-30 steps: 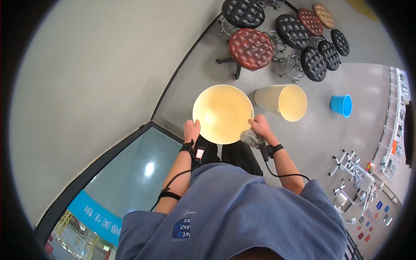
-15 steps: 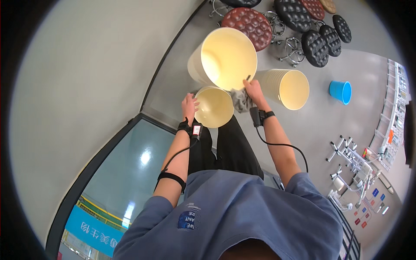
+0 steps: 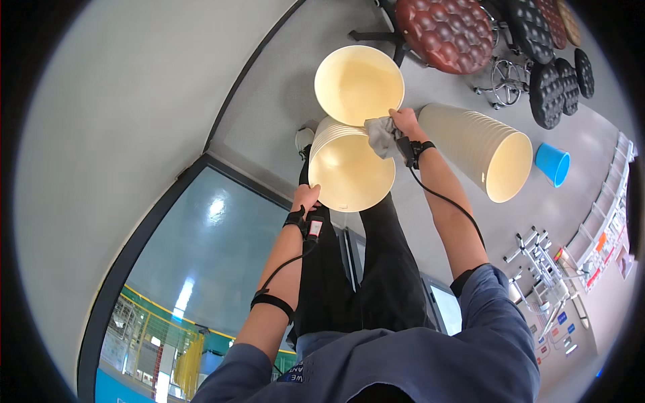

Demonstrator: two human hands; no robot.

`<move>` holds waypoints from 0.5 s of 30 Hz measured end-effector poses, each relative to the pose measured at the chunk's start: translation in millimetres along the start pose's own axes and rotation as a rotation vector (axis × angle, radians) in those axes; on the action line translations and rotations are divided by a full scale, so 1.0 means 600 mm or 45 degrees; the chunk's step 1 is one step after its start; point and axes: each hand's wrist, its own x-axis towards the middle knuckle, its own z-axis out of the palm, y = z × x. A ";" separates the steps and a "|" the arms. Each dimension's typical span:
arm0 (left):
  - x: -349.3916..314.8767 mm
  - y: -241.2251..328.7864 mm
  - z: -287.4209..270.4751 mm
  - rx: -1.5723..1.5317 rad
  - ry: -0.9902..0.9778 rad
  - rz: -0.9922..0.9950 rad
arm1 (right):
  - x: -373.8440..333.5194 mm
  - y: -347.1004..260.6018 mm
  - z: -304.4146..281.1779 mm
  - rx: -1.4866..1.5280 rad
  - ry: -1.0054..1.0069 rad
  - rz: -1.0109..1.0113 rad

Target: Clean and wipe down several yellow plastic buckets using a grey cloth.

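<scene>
Two cream buckets stand mouth-up in front of me, the far bucket just beyond the near bucket. Ridges below the near bucket's far rim suggest several nested together. My left hand is closed on the near bucket's left rim, its fingertips partly hidden. A crumpled grey cloth hangs from my closed right hand, which is at the far bucket's right rim. Whether that hand also grips the rim I cannot tell. Both bucket interiors look bare.
To the right stands a tall stack of cream buckets, with a blue bucket beyond it. Wheeled stools, including a red padded stool, crowd the far right. A pale wall and a glass panel run along the left.
The near bucket now shows larger, and the far bucket sits lower behind it. My left hand has slid down the near rim toward me. The cloth stays with my right hand.
</scene>
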 end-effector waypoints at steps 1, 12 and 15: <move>0.002 0.000 0.003 0.059 -0.040 -0.046 | 0.011 0.015 0.003 -0.080 -0.006 0.013; -0.002 0.006 0.017 -0.085 -0.110 -0.162 | -0.040 0.046 -0.005 -0.124 -0.278 -0.054; 0.005 -0.025 0.000 -0.223 -0.318 -0.273 | -0.114 -0.033 -0.031 -0.303 -0.413 0.053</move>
